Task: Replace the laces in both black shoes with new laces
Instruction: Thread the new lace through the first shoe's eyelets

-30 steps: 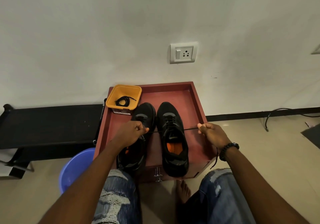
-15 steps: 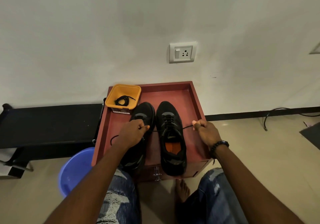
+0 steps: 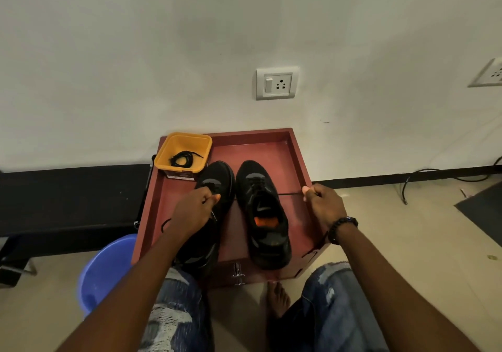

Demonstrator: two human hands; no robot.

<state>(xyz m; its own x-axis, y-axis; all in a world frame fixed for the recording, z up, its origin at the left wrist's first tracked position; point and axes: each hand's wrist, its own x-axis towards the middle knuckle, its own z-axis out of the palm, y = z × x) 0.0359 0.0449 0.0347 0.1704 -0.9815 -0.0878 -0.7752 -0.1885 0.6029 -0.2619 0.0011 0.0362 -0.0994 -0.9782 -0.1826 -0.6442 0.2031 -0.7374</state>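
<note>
On the red tray [image 3: 296, 161]: two black shoes [image 3: 262, 213], one lace [image 3: 289, 194] pinched taut between both hands [image 3: 324, 206].

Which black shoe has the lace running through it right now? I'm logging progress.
The right shoe, showing its orange insole: the lace stretches from it to the right hand. The left shoe lies partly under the left hand.

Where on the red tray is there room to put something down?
The red tray has bare floor behind the right shoe, up to its back wall, and a strip between the yellow tub and the left hand. It is crowded between the two shoes, where both hands pull a lace.
</note>
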